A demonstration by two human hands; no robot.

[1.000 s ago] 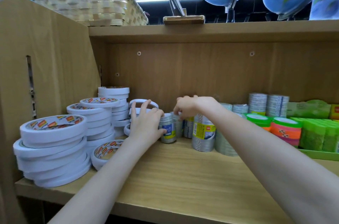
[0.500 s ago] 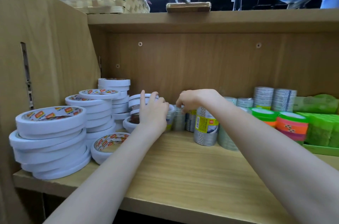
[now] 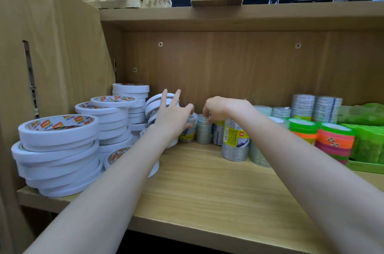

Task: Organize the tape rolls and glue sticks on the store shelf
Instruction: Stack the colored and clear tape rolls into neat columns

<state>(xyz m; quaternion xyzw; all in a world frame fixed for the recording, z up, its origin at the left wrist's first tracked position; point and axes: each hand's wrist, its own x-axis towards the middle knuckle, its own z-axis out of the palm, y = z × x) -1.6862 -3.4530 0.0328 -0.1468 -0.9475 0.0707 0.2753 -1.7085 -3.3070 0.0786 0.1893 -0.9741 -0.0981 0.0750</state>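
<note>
1. Tape rolls (image 3: 203, 129), small, clear and stacked in shrink-wrapped columns, stand at the back of the shelf (image 3: 207, 181).
2. Right hand (image 3: 220, 109) pinches one column's top with curled fingers.
3. Left hand (image 3: 173, 116), two fingers raised, holds the neighbouring labelled column (image 3: 190, 129).
4. White tape stacks (image 3: 58, 149) fill the left.

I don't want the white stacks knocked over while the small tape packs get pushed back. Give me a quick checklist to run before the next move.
1. Left hand has hold of the small tape pack with a blue label: ok, thumb and fingers are around it.
2. Right hand grips the clear tape pack: ok, fingertips pinch its top.
3. Leaning white rolls behind the left hand are stable: not ok, they are tilted.
4. Tall white stacks upright: ok.
5. Room behind the packs: cannot tell, the hands hide it.
</note>
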